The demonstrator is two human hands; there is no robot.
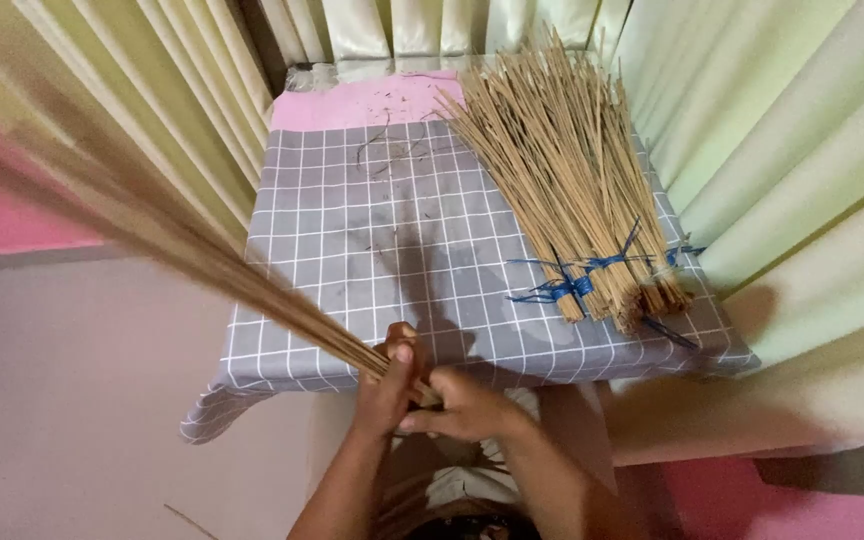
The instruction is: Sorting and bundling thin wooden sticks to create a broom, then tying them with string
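My left hand (pixel 389 380) is closed around the base of a long bundle of thin tan sticks (pixel 182 245), which fans up and to the left and looks blurred. My right hand (pixel 462 405) touches the same bundle's base from the right, fingers pinched on it. Both hands are at the front edge of a small table with a grey checked cloth (pixel 352 260). On the table's right side lie several tied bundles of sticks (pixel 572 190), bound near their lower ends with blue string (pixel 577 285).
Pale green and cream curtains (pixel 782 130) hang close behind and on both sides of the table. A pink surface (pixel 362 100) shows at the table's far end. The pink wall and beige floor lie to the left.
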